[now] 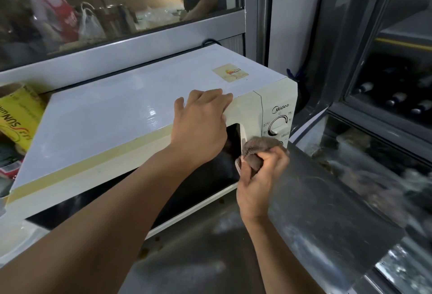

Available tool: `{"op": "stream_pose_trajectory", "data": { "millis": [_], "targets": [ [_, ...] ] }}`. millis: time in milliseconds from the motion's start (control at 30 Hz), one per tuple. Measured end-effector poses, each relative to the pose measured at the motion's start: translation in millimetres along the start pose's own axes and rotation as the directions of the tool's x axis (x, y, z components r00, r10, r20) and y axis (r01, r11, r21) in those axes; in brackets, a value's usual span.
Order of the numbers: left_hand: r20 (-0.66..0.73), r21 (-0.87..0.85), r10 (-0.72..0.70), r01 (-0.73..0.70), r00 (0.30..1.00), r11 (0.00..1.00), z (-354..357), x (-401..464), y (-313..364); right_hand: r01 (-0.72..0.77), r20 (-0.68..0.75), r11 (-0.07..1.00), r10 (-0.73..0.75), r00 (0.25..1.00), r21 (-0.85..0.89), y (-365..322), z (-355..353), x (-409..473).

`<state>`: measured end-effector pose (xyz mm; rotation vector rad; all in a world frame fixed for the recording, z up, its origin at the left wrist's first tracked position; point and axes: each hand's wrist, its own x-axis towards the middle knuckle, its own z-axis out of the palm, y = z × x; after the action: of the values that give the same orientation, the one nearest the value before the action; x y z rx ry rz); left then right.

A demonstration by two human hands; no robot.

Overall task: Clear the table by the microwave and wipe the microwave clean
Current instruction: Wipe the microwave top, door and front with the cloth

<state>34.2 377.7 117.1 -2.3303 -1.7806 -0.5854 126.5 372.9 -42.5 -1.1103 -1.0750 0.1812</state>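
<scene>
Wiping the Midea microwave [131, 116] front face, control-panel side. Right hand [261, 177] has its fingers curled tight around a bunched grey-brown cloth [259, 147], cloth pressed against the door edge just left of the lower knob. Left hand [201, 125] lies flat, fingers straight and together, over the top front edge of the casing above the door window [205, 167]; it looks like a brace.

Microwave sits on a metal counter [315, 212], its right end near the counter's back right corner, beside a glass-fronted cabinet [397, 83]. A yellow box [18, 116] sits off its left end.

How I'd run it:
- keep the left palm down so the unit doesn't slide back
- refold the cloth to a flat pad; the bunch only touches at one spot
- short vertical strokes down the door seam, then around the timer dial [278, 124] without turning it
- crumbs on the counter under the front edge [149, 244]: sweep those last.
</scene>
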Motion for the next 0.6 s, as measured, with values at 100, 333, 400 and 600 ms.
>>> {"op": "stream_pose_trajectory", "data": {
  "millis": [100, 333, 400, 600],
  "targets": [
    [0.003, 0.005, 0.009, -0.009, 1.000, 1.000, 0, 0, 0, -0.040, -0.021, 0.999, 0.040, 0.999, -0.004, 12, 2, -13],
    [-0.006, 0.034, 0.028, -0.028, 1.000, 0.999, -1, -2, 3, -0.191, 0.061, 0.978, 0.196, 0.979, -0.087, 33, -1, -30],
    [-0.014, 0.065, 0.046, -0.045, 0.999, 0.997, -2, -2, 4, -0.263, 0.088, 0.961, 0.270, 0.959, -0.087, 28, -4, -28],
    [-0.001, 0.170, 0.038, -0.037, 0.999, 0.985, -5, -7, 13, -0.412, 0.097, 0.902, 0.426, 0.900, -0.131, -9, -4, -12]
  ]
}}
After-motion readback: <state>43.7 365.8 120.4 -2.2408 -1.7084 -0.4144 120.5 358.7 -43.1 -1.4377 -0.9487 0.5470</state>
